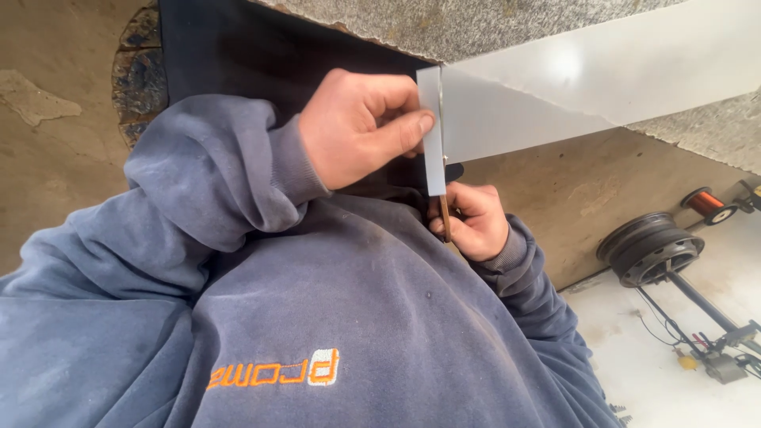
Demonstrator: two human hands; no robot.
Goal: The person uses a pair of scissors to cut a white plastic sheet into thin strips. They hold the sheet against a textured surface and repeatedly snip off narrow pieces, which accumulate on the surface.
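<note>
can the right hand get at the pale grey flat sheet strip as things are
Probably yes. The right hand, gripping a thin brown tool, sits just below the pale grey flat sheet strip, with nothing between them. The left hand pinches the strip's end only.

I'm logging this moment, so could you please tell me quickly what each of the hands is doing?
Left hand: closed, pinching the end of the grey sheet strip.
Right hand: closed around a thin brown-handled tool; what kind cannot be told.
</note>
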